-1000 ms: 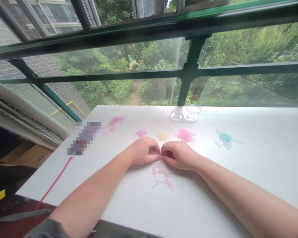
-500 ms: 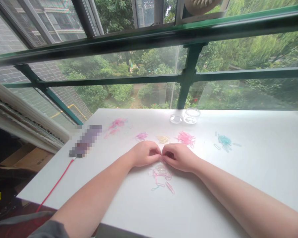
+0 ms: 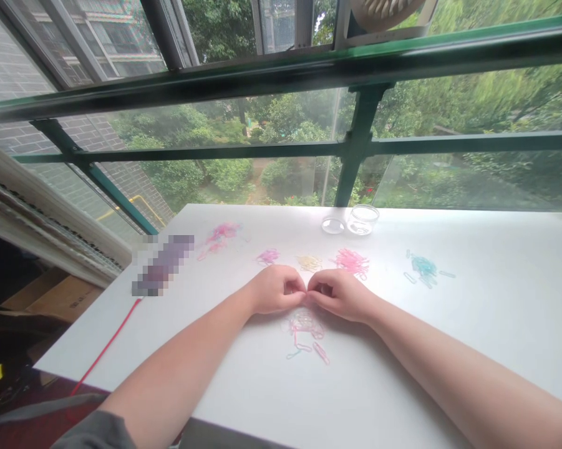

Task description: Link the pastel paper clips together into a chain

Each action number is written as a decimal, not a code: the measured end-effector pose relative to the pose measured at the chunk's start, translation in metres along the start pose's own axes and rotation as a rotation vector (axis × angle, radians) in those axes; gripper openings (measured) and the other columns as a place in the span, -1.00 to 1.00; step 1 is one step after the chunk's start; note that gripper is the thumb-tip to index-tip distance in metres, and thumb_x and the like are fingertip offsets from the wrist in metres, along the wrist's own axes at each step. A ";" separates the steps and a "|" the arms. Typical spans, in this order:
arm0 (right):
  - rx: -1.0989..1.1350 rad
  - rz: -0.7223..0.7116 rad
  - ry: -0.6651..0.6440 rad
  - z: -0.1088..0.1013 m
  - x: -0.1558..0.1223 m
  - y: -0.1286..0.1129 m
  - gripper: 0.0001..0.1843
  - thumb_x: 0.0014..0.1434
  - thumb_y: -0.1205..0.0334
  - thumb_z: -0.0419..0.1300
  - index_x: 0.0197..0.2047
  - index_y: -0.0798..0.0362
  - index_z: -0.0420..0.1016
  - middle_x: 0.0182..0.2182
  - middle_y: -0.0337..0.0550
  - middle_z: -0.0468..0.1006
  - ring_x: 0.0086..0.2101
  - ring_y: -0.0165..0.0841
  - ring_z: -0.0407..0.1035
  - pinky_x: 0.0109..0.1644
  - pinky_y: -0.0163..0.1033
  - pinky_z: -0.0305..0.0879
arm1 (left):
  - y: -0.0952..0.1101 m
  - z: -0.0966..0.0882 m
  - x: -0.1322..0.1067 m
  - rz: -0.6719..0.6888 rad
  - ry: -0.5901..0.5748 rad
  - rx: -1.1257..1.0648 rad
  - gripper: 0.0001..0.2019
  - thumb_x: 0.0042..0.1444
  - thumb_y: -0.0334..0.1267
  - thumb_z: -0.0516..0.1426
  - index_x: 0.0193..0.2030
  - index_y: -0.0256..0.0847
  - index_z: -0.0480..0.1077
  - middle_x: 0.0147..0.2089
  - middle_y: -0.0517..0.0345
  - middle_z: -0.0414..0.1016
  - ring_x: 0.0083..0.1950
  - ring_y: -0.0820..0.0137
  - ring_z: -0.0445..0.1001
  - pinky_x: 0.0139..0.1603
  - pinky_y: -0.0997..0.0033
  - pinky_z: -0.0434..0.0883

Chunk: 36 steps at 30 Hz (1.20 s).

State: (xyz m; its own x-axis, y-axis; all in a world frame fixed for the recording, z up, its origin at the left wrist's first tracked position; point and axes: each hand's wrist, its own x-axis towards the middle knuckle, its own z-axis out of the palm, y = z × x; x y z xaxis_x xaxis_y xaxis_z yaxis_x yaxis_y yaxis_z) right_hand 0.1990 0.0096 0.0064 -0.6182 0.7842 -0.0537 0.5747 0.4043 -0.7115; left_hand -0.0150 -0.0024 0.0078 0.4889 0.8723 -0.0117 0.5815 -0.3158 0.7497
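My left hand (image 3: 277, 290) and my right hand (image 3: 340, 294) meet at their fingertips above the white table. Both are closed in a pinch, thumb against forefinger. Between them is the end of a chain of paper clips (image 3: 304, 324), mostly covered by the fingers. The rest of this pale and pink chain lies loosely just below the hands, with a bluish clip at its near end. A pink paper clip (image 3: 320, 353) rests beside it. Right behind the hands lie a yellow pile of clips (image 3: 309, 262) and a bright pink pile (image 3: 350, 262).
A purple pile (image 3: 268, 256) and a mixed pink pile (image 3: 223, 232) lie to the left, a teal pile (image 3: 423, 267) to the right. A clear round jar (image 3: 363, 221) and its lid (image 3: 333, 226) stand at the back. A blurred-out device (image 3: 163, 265) with a red cable (image 3: 105, 346) lies left.
The fingertips have come slightly closer together, and the hands stay in nearly the same place. The view has shifted a little; the piles have not moved.
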 end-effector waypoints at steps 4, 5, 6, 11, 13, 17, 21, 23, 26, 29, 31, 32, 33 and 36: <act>0.000 -0.013 0.019 0.001 0.000 0.001 -0.84 0.11 0.27 0.15 -0.32 0.16 0.52 -0.42 -0.19 0.53 -0.46 -0.60 0.23 -0.33 -0.45 0.10 | 0.002 -0.001 0.000 -0.005 0.024 -0.025 -0.92 0.03 -0.31 0.20 -0.38 -0.27 0.50 -0.37 0.18 0.52 -0.34 0.56 0.38 -0.26 0.57 0.31; 0.002 -0.013 0.021 0.001 0.000 0.001 -0.84 0.11 0.28 0.14 -0.33 0.15 0.51 -0.42 -0.20 0.53 -0.46 -0.60 0.23 -0.33 -0.45 0.10 | 0.002 -0.002 0.000 -0.009 0.031 -0.031 -0.92 0.02 -0.31 0.19 -0.39 -0.28 0.48 -0.38 0.18 0.51 -0.34 0.57 0.37 -0.26 0.57 0.31; 0.005 -0.012 0.023 0.001 0.000 0.001 -0.84 0.10 0.29 0.13 -0.33 0.15 0.51 -0.42 -0.20 0.52 -0.46 -0.60 0.23 -0.33 -0.45 0.10 | 0.002 -0.002 0.000 -0.014 0.035 -0.037 -0.92 0.03 -0.31 0.18 -0.39 -0.28 0.47 -0.39 0.19 0.50 -0.35 0.57 0.36 -0.27 0.57 0.30; 0.026 -0.013 0.019 0.000 0.000 0.001 -0.83 0.10 0.28 0.10 -0.30 0.14 0.50 -0.46 -0.21 0.50 -0.47 -0.59 0.22 -0.35 -0.44 0.09 | 0.002 -0.003 0.001 -0.031 0.031 -0.064 -0.90 0.06 -0.28 0.14 -0.36 -0.27 0.43 -0.40 0.20 0.48 -0.39 0.58 0.32 -0.32 0.58 0.28; 0.034 -0.015 0.026 0.000 0.000 0.002 -0.83 0.10 0.28 0.10 -0.30 0.14 0.49 -0.47 -0.21 0.48 -0.48 -0.59 0.21 -0.36 -0.44 0.08 | 0.002 -0.003 0.001 -0.032 0.012 -0.071 -0.91 0.05 -0.28 0.14 -0.37 -0.26 0.42 -0.41 0.21 0.47 -0.40 0.58 0.32 -0.33 0.59 0.27; 0.056 -0.021 0.056 0.000 0.001 0.004 -0.83 0.12 0.25 0.10 -0.31 0.14 0.47 -0.51 -0.23 0.43 -0.50 -0.59 0.17 -0.38 -0.43 0.06 | 0.001 -0.004 0.001 -0.041 -0.032 -0.071 -0.93 0.02 -0.30 0.14 -0.38 -0.26 0.40 -0.43 0.22 0.46 -0.40 0.58 0.34 -0.34 0.60 0.28; 0.089 -0.036 0.108 0.001 0.002 0.007 -0.82 0.15 0.22 0.09 -0.30 0.15 0.44 -0.51 -0.24 0.39 -0.50 -0.59 0.13 -0.38 -0.42 0.06 | 0.000 -0.005 0.002 -0.051 -0.052 -0.060 -0.94 0.00 -0.32 0.13 -0.39 -0.26 0.39 -0.44 0.23 0.44 -0.40 0.58 0.33 -0.36 0.61 0.27; 0.102 -0.042 0.135 0.001 0.003 0.009 -0.81 0.16 0.21 0.08 -0.30 0.15 0.42 -0.51 -0.24 0.37 -0.51 -0.59 0.12 -0.38 -0.42 0.06 | 0.000 -0.006 0.002 -0.048 -0.061 -0.054 -0.95 -0.02 -0.33 0.14 -0.39 -0.26 0.38 -0.44 0.24 0.43 -0.40 0.58 0.32 -0.36 0.61 0.27; 0.109 -0.049 0.162 0.001 0.003 0.010 -0.81 0.17 0.19 0.08 -0.30 0.15 0.41 -0.53 -0.26 0.33 -0.52 -0.59 0.09 -0.39 -0.41 0.05 | 0.001 -0.005 0.001 -0.037 -0.071 -0.046 -0.94 -0.02 -0.32 0.15 -0.39 -0.26 0.39 -0.42 0.22 0.45 -0.39 0.57 0.33 -0.35 0.60 0.28; 0.105 -0.061 0.177 0.002 0.003 0.010 -0.81 0.16 0.19 0.09 -0.30 0.14 0.42 -0.54 -0.27 0.31 -0.52 -0.59 0.08 -0.39 -0.41 0.04 | 0.002 -0.004 0.000 -0.030 -0.072 -0.044 -0.89 0.04 -0.25 0.18 -0.36 -0.25 0.42 -0.39 0.20 0.49 -0.36 0.56 0.35 -0.31 0.58 0.30; 0.101 -0.066 0.183 0.002 0.003 0.010 -0.82 0.15 0.19 0.10 -0.30 0.15 0.43 -0.52 -0.26 0.32 -0.51 -0.59 0.09 -0.38 -0.41 0.05 | 0.003 -0.003 -0.001 -0.033 -0.067 -0.047 -0.84 0.08 -0.18 0.19 -0.35 -0.25 0.44 -0.36 0.19 0.51 -0.36 0.55 0.35 -0.30 0.57 0.31; 0.098 -0.066 0.183 0.002 0.002 0.010 -0.82 0.15 0.20 0.11 -0.31 0.15 0.43 -0.52 -0.26 0.33 -0.50 -0.59 0.09 -0.37 -0.41 0.05 | 0.003 -0.003 -0.001 -0.035 -0.063 -0.049 -0.83 0.10 -0.16 0.19 -0.34 -0.25 0.45 -0.35 0.18 0.52 -0.36 0.55 0.35 -0.30 0.57 0.31; 0.096 -0.064 0.179 0.002 0.002 0.009 -0.82 0.15 0.20 0.11 -0.31 0.15 0.44 -0.52 -0.26 0.33 -0.50 -0.59 0.09 -0.37 -0.41 0.05 | 0.002 -0.003 -0.001 -0.037 -0.057 -0.052 -0.82 0.12 -0.15 0.18 -0.33 -0.25 0.46 -0.34 0.17 0.54 -0.36 0.55 0.35 -0.29 0.57 0.31; 0.092 -0.051 0.151 0.002 0.002 0.008 -0.81 0.15 0.20 0.13 -0.32 0.15 0.46 -0.57 -0.28 0.31 -0.52 -0.60 0.10 -0.40 -0.43 0.04 | 0.001 -0.001 0.000 -0.032 -0.039 -0.062 -0.82 0.14 -0.16 0.18 -0.27 -0.24 0.49 -0.28 0.15 0.57 -0.34 0.56 0.37 -0.28 0.57 0.33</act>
State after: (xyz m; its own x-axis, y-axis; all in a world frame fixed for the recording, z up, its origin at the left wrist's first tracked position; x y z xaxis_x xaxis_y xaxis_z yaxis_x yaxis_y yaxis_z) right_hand 0.2015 0.0138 -0.0006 -0.5538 0.8283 0.0851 0.4889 0.4062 -0.7720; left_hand -0.0153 -0.0020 0.0096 0.4961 0.8661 -0.0611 0.5562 -0.2630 0.7883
